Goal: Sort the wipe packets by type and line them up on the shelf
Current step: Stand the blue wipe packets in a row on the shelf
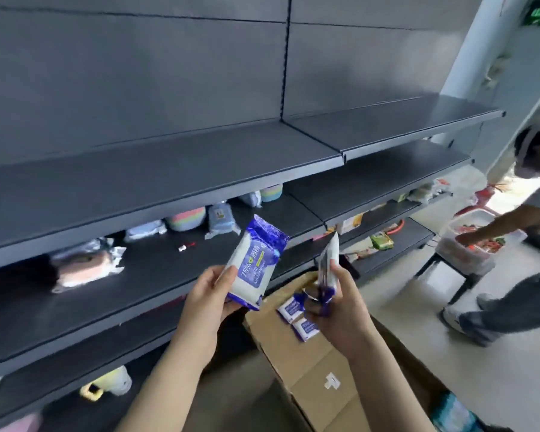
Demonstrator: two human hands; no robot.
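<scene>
My left hand (211, 296) grips a blue and white wipe packet (253, 260) by its lower end, label facing me. In my right hand (340, 310) a second blue and white packet (328, 263) is held edge-on, upright. Both packets hang in front of the dark grey shelf (156, 285), just above an open cardboard box (306, 360). Two more small blue and white packets (296, 318) lie inside the box, partly hidden by my right hand.
Wrapped sponges and cloths (187, 218) lie along the back of the middle shelf. The top shelf (200, 157) is bare. Snack packs (381, 241) sit on lower right shelves. Another person (512, 232) bends over a white bin (468, 247) at the right.
</scene>
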